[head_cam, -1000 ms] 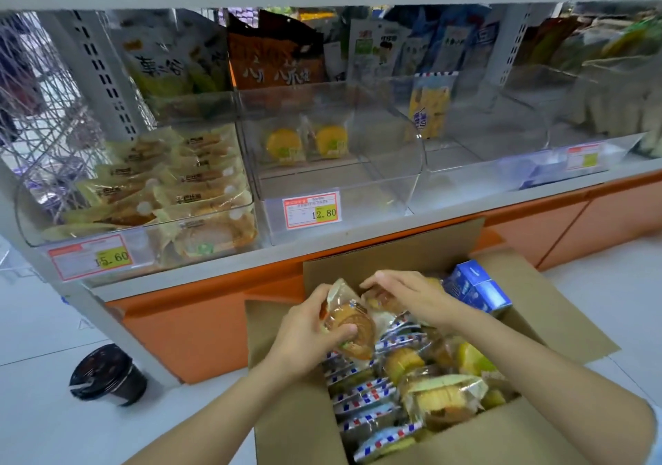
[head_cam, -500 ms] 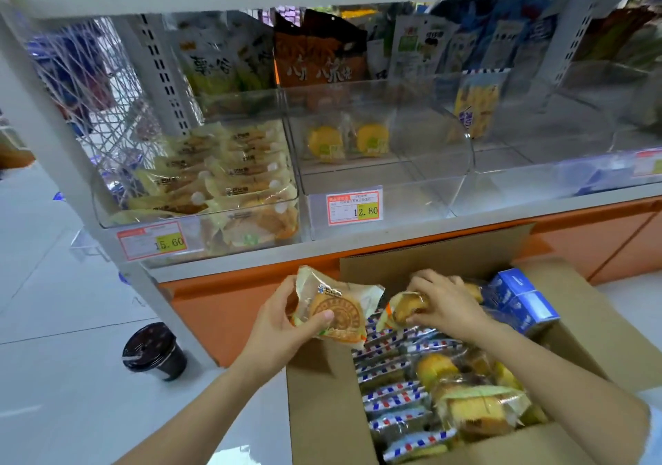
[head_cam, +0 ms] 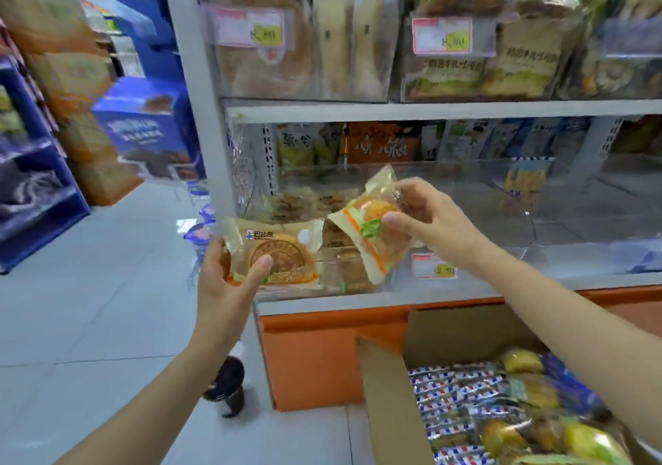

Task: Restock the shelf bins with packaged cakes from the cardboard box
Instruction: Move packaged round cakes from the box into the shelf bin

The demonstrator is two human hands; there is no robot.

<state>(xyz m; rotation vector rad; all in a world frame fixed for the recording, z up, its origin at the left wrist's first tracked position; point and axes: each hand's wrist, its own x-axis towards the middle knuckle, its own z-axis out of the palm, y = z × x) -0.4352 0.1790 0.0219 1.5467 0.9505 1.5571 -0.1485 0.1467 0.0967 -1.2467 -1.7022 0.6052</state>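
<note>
Head view: left hand (head_cam: 222, 285) grips brown cake packet (head_cam: 277, 253) from below, thumb across its face, label readable. Right hand (head_cam: 430, 221) pinches yellow cake packet (head_cam: 372, 231) by one edge. Stocked bin (head_cam: 349, 280) lies behind both grips, presumably for matching; cardboard box (head_cam: 390, 403) sits below.

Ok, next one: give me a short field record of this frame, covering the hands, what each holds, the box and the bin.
left hand: grips a flat round cake packet, thumb on its face
right hand: pinches an orange-and-green wrapped cake, tilted
position: both packets raised in front of the clear shelf bin, not in it
cardboard box: open, lower right, packaged cakes inside
floor: dark cup beside the shelf base
</note>
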